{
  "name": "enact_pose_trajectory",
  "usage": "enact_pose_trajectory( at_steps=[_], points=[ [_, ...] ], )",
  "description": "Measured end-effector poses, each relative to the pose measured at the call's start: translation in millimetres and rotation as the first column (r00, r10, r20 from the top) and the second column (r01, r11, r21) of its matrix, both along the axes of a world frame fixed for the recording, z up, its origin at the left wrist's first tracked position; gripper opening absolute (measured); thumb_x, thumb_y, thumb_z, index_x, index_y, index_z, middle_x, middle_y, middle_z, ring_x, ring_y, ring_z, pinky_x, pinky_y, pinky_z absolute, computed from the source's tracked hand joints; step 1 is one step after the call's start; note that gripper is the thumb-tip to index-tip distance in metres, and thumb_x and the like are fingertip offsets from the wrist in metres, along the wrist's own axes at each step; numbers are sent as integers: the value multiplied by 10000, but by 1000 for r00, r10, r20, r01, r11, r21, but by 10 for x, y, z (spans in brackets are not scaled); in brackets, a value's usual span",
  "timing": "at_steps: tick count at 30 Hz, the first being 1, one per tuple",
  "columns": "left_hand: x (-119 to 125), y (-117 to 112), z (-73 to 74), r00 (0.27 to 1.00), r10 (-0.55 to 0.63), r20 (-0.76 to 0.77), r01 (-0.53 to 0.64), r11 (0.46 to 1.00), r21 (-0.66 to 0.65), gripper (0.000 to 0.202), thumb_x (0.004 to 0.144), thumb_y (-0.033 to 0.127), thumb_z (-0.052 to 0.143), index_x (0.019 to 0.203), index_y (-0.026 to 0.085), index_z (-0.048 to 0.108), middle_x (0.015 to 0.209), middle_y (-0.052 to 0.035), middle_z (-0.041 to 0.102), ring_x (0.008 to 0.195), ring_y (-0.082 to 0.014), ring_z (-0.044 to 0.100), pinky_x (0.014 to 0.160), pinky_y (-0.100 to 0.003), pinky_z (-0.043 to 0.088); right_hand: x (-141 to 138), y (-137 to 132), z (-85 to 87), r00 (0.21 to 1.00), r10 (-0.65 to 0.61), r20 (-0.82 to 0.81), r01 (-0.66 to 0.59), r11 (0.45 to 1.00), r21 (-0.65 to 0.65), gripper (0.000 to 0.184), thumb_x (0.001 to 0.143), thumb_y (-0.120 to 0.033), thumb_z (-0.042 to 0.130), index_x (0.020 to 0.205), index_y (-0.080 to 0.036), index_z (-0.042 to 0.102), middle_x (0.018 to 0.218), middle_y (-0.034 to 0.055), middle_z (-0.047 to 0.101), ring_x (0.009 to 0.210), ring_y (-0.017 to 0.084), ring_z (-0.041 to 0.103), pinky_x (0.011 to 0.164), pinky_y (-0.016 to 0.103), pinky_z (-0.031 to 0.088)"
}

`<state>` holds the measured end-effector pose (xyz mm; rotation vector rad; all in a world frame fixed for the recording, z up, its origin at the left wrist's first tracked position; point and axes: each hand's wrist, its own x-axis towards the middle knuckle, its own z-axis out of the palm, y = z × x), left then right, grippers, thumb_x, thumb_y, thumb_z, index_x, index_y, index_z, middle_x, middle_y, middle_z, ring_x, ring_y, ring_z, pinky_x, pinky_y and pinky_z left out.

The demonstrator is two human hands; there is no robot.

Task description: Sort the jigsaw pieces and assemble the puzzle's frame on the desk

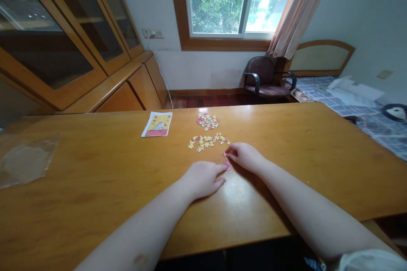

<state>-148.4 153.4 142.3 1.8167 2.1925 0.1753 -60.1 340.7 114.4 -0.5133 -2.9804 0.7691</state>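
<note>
Carrying everything within reach, the wooden desk (pixel 95 156) gives a broad flat surface, with the small things gathered near its middle, probably because both arms reach there easily. A clear plastic bag (pixel 27 161) lies flat at the far left, well apart from the work, likely so that it does not get in the way. The left hand (pixel 203 180) rests low over the desk, thumb apart from the forefinger, its grip fairly wide and closed on nothing; the right hand (pixel 244 156) comes in from the other side with a narrow grip, thumb and fingertips pinched. Beyond them, a printed card (pixel 158 125) lies picture side up, seemingly to be glanced at. Yellow puzzle pieces (pixel 208 140) spread loosely in front of a denser mixed heap (pixel 206 122), which suggests sorting by colour. Nearer the person, a pink patch (pixel 228 165) lies under the left forefinger's tip, presumably to stop it sliding; whether it is several joined pieces is too small to tell. Smallest, a single pink piece (pixel 224 154) sits in the right grip, just beyond that patch, held by its edge, perhaps for finer control.
</note>
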Motion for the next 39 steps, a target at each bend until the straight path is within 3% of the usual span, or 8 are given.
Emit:
enact_pose_trajectory(
  at_steps=[4,8,12,19,28,39],
  points=[
    [31,1,-2,1000,-7,-18,6,1000,-25,479,861,448,448,1319,320,510,973,-88,709,874,-287,658,729,-370,495,28,40,3,1000,10,-8,-11,998,-55,130,794,-317,620,810,-196,667,713,10,656,605,117,541,545,221,351],
    [28,1,-18,1000,3,-4,-3,999,-34,499,855,452,455,1336,326,494,976,-95,708,875,-297,655,739,-388,493,40,79,4,999,-5,-45,-3,981,-194,71,761,-233,608,767,-185,660,715,-6,650,616,109,537,571,214,375],
    [14,4,-27,1000,9,8,-9,999,-33,494,852,448,457,1329,325,504,975,-94,708,874,-291,656,748,-383,491,40,77,31,998,-49,-27,39,950,-311,134,752,-274,614,802,-174,689,701,-7,655,588,106,517,556,216,373],
    [16,6,-31,1000,-3,12,3,1000,-19,479,856,445,451,1314,320,517,992,-91,710,881,-301,658,738,-389,497,45,48,7,999,-17,-49,-5,914,-406,135,743,-263,619,787,-158,693,741,10,689,635,117,569,597,222,418],
    [20,9,-8,1000,7,24,-6,1000,-26,461,854,448,456,1285,307,543,988,-88,711,882,-287,660,746,-374,498,37,45,-37,999,8,-48,-27,911,-411,124,750,-271,632,770,-166,694,749,14,704,672,131,608,638,231,450],
    [14,11,-25,1000,-7,-5,7,1000,-23,451,859,453,448,1280,317,537,971,-76,713,873,-284,661,726,-368,498,28,44,-60,998,43,-54,-56,959,-278,110,761,-244,604,781,-182,692,748,10,694,664,127,595,618,231,430]
  ],
)
